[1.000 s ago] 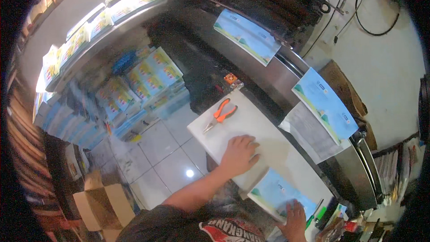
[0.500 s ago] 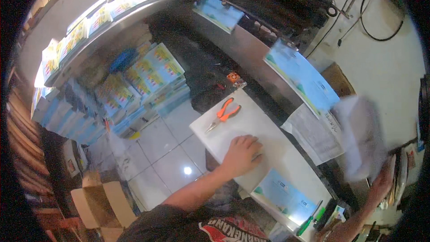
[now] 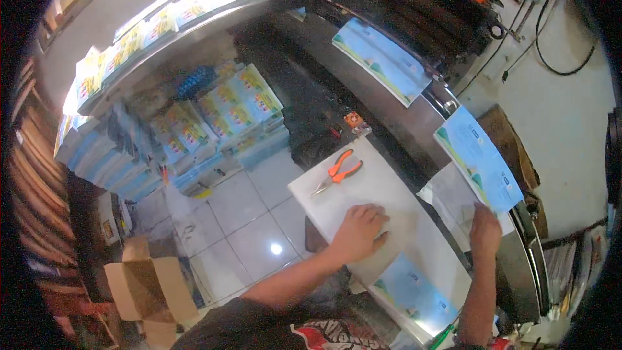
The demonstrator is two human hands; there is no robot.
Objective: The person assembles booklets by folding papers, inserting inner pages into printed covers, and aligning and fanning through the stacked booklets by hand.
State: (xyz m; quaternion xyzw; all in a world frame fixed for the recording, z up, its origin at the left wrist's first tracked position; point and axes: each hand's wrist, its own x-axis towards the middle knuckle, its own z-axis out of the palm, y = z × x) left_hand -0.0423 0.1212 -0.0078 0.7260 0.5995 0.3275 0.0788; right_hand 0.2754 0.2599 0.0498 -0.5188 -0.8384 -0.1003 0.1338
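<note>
My left hand lies on a white work surface, fingers apart and holding nothing. Beyond it rest long-nose pliers with orange and black handles. A blue printed sheet lies on the same surface, nearer to me. On the right, my right hand is over white paper, its fingertips by the lower edge of a blue sheet on the dark machine. Blur hides whether it grips anything. Another blue sheet sits farther along the machine.
Stacks of printed sheets stand on the tiled floor at left, with more on a curved-looking shelf above. An open cardboard box is at lower left. A green-handled tool lies at the near edge; a black cable hangs at far right.
My right hand has moved inward and left from the far right; the blurred pale sheet it held up is no longer raised. Blue sheets on the machine have shifted toward the right. My left hand stays put.
</note>
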